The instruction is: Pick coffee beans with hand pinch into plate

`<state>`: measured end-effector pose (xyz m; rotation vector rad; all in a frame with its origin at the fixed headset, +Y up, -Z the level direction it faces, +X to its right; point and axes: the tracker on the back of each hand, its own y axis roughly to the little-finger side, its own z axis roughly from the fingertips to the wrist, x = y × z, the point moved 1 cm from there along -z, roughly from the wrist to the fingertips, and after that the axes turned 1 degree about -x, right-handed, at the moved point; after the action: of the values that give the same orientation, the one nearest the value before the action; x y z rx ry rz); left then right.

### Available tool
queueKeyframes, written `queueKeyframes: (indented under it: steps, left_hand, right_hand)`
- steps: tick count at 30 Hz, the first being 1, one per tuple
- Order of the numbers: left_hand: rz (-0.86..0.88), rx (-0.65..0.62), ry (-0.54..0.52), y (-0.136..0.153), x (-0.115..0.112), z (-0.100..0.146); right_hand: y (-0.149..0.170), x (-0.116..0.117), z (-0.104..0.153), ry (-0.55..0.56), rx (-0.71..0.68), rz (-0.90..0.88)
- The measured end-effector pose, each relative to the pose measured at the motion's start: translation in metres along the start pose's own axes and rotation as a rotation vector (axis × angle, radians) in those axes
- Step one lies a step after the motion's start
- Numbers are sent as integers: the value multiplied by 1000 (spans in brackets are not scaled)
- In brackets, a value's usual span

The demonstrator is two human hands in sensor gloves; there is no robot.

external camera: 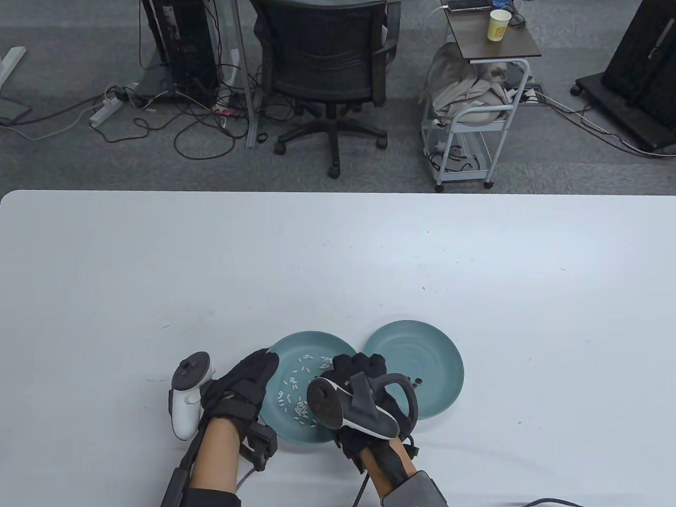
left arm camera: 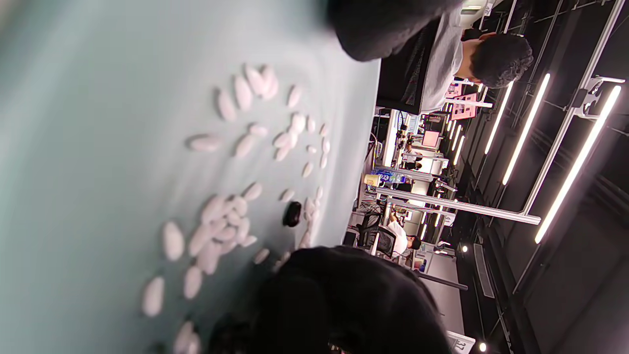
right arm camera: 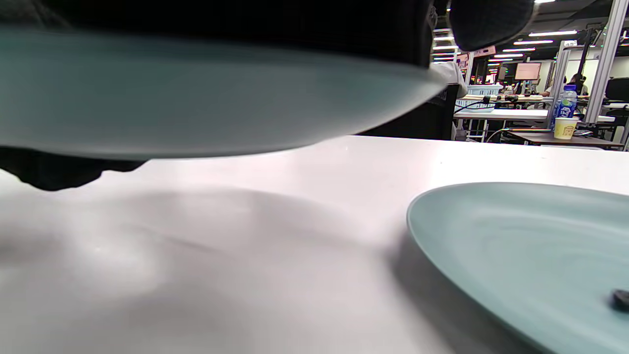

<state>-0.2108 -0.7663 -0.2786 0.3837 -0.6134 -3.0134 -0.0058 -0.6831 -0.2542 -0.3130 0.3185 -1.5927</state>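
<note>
Two teal plates sit side by side near the table's front edge. The left plate [external camera: 296,435] holds several white grains; in the left wrist view one dark coffee bean [left arm camera: 292,214] lies among them. The right plate [external camera: 422,343] holds two dark beans [external camera: 417,381]; one shows in the right wrist view [right arm camera: 621,299]. My left hand [external camera: 264,367] rests on the left plate's left rim, fingers spread. My right hand [external camera: 348,365] reaches over that plate's right rim, fingertips curled down inside. Whether it pinches a bean is hidden.
The white table [external camera: 338,264] stretches far beyond the plates. Off the table stand an office chair [external camera: 327,63] and a small cart [external camera: 475,111]. In the right wrist view the left plate's rim [right arm camera: 196,98] fills the top.
</note>
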Motion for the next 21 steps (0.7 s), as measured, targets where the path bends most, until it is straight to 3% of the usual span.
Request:
queueKeyframes:
  steps: [6, 13, 21]
  left_hand:
    - [57, 10, 12, 3, 2, -2]
    - [45, 17, 30, 3, 0, -1]
    - [30, 18, 27, 3, 1, 0]
  right_hand:
    - [-4, -2, -1, 6, 12, 18]
    - [-1, 1, 0, -80, 46, -6]
    - [-11, 3, -1, -99, 30, 58]
